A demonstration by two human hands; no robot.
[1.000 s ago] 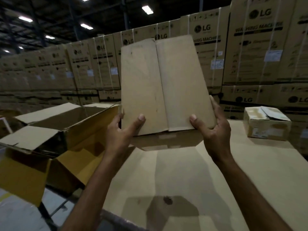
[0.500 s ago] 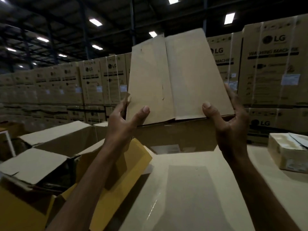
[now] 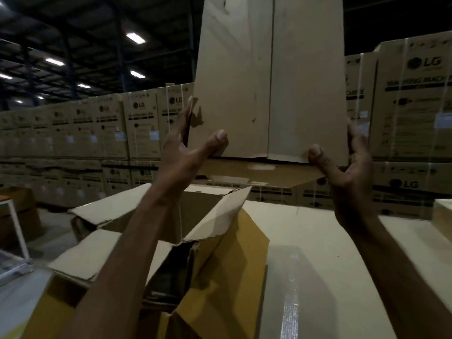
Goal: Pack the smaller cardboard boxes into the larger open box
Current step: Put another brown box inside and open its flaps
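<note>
The left hand (image 3: 186, 152) and right hand (image 3: 349, 172) gripped the lower corners of a plain brown closed cardboard box (image 3: 269, 81), thumbs pressed on its near face and fingers wrapped round its side edges. The box was held aloft, clear above the large open cardboard box (image 3: 232, 265), whose yellow-brown walls and spread flaps lay lower left. Printed cartons (image 3: 415, 94) stood stacked behind.
</note>
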